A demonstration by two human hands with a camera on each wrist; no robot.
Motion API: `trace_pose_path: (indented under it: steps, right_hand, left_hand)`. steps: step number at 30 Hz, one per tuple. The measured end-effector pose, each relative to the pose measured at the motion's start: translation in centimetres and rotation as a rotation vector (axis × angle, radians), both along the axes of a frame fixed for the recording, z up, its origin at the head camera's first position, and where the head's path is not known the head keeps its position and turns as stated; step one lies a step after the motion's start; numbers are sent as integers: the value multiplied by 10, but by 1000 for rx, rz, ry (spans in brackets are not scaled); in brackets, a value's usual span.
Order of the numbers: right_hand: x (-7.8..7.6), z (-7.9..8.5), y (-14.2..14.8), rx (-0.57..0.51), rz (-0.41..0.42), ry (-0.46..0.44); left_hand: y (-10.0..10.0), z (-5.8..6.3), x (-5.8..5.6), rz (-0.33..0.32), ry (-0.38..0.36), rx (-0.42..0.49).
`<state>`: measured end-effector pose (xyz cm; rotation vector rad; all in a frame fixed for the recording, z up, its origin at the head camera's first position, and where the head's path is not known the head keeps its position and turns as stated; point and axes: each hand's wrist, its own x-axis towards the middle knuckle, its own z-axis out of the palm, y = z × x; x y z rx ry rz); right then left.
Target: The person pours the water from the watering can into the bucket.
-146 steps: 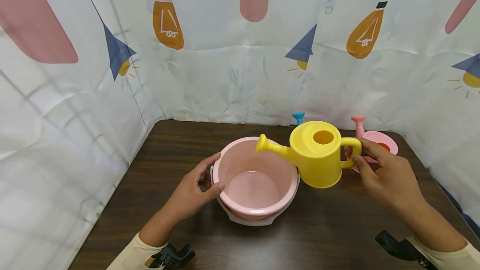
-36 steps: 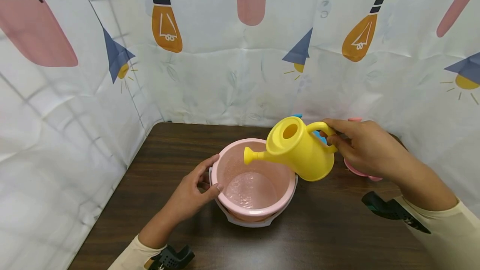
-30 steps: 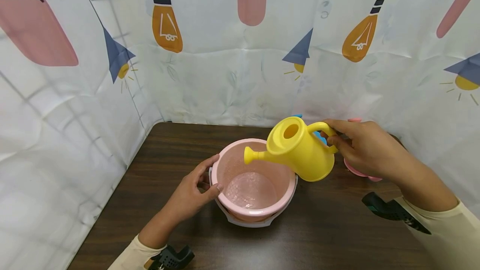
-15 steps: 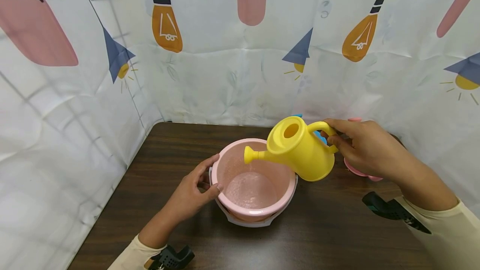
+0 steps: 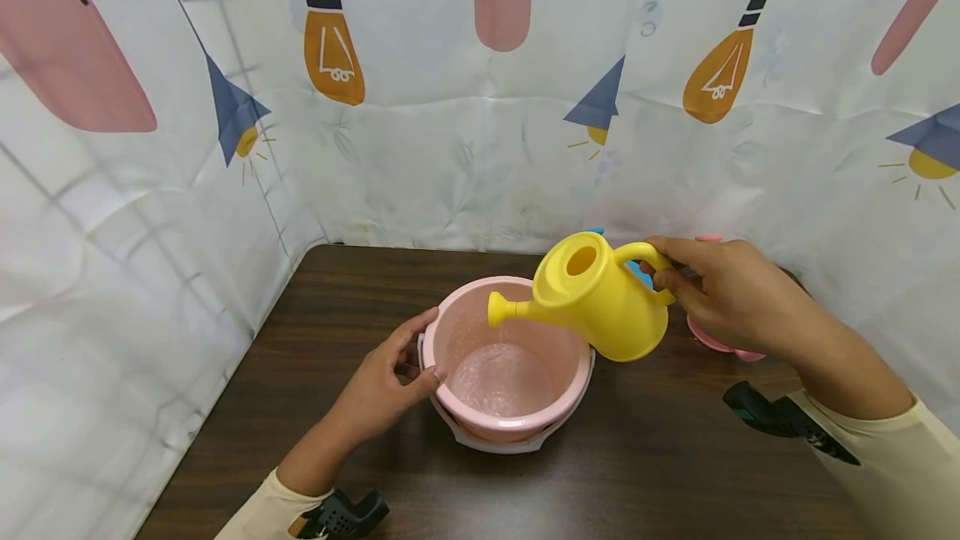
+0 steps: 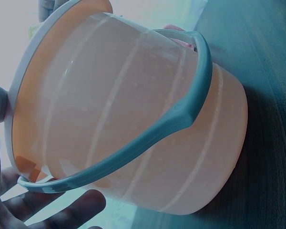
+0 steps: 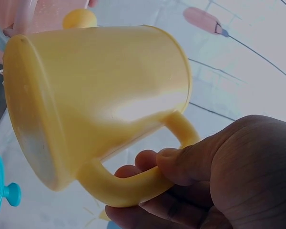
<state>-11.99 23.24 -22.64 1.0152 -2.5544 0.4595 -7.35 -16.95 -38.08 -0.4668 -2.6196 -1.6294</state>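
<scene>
- Head view: yellow watering can [image 5: 607, 307], right of ctr, tipped w/ spout [image 5: 506, 310] over pink bucket [image 5: 502, 423], ctr. R hand [image 5: 727, 290] grips can's handle [image 5: 639, 252]; L hand [image 5: 390, 369] holds bucket's left rim. Prob. mid-pour: water [image 5: 498, 377] ripples inside.
- L wrist view: bucket ctr, digits at rim, left edge.
- R wrist view: fingers curled round handle, lower ctr. Next move prob. needs steady tilt.

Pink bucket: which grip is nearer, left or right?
Left. The left grip holds the pink bucket at its left side; the right grip is apart from it, off to its right, holding the yellow watering can.
</scene>
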Motion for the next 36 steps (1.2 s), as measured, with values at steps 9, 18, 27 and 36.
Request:
trace_pose_path:
  steps: [9, 18, 27, 36]
  right_hand:
    - [1, 1, -2, 0, -4, -7]
    - [0, 2, -2, -4, 7, -6]
    - [0, 2, -2, 0, 6, -10]
    - [0, 2, -1, -3, 12, -6]
  left_hand:
    - [0, 0, 0, 1, -3, -4]
    - [0, 0, 0, -4, -1, 2]
    - [-1, -1, 0, -2, 6, 0]
    - [0, -1, 0, 2, 6, 4]
